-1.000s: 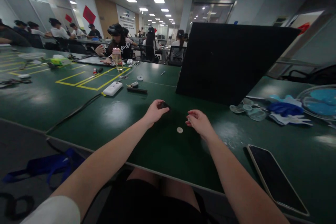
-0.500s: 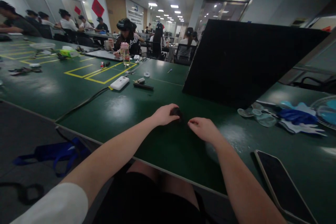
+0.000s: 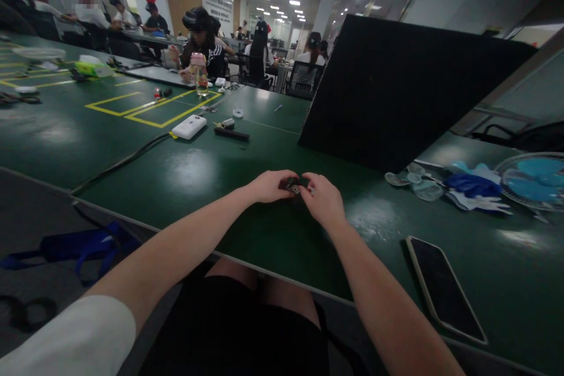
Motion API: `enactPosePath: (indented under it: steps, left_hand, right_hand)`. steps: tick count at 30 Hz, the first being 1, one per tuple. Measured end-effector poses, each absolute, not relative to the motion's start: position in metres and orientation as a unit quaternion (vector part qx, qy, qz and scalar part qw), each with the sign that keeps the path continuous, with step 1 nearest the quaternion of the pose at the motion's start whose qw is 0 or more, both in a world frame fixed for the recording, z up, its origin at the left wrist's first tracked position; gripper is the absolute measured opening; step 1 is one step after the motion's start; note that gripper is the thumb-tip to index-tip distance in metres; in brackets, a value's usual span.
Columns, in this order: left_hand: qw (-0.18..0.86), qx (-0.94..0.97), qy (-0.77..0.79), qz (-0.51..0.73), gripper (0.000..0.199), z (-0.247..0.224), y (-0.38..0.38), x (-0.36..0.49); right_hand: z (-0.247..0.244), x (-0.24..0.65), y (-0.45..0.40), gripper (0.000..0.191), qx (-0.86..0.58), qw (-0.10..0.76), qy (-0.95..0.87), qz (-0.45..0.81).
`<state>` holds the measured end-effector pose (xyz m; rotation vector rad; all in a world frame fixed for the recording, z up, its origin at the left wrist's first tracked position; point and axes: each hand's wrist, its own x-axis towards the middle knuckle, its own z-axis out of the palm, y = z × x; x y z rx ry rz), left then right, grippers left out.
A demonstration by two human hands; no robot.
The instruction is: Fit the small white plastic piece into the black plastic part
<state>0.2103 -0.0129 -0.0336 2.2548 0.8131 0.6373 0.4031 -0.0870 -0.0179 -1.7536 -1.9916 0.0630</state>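
So the phone [image 3: 445,288] is closest, lying askew with its near end by the front edge of the green counter [image 3: 273,235] and its far end angled left, near the right forearm. Green surface runs between that edge and the hands. The left hand [image 3: 267,187] is pinching a small dark part [image 3: 291,184] in the middle, and the right hand [image 3: 325,198] comes right up against its other side, thumb at the part. Can't tell if the right one is really gripping too. A round, pale-ringed face on the part points up toward the wearer; it's too small and covered to call a long axis. Off right there's a clear fan blade [image 3: 427,190], gloves [image 3: 478,191] and a blue-bladed fan [image 3: 533,177]. Farther out, a white gadget [image 3: 189,127], then a dark bar [image 3: 231,134] lying roughly left to right. Big black panel [image 3: 405,94] leans up ahead right, and way back left a bottle [image 3: 199,73] stands upright, yellowish liquid low inside, I think.
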Motion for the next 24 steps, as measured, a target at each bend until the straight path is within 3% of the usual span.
enactPosePath:
  steps: [6,11,20,24]
  left_hand:
    - [0.283,0.859,0.338,0.260,0.053,-0.037,-0.012,0.213]
    - [0.268,0.851,0.368,0.262,0.053,-0.039,-0.010,0.215]
    - [0.227,0.858,0.380,0.261,0.052,-0.034,-0.011,0.215]
    - [0.215,0.862,0.374,0.266,0.050,-0.033,-0.012,0.215]
  right_hand:
    - [-0.018,0.422,-0.080,0.046,-0.653,0.300,-0.691,0.082]
    - [-0.012,0.430,-0.084,0.035,-0.589,0.270,-0.754,0.102]
    - [-0.004,0.424,-0.091,0.059,-0.590,0.310,-0.724,0.179]
    - [-0.005,0.427,-0.090,0.048,-0.594,0.307,-0.729,0.148]
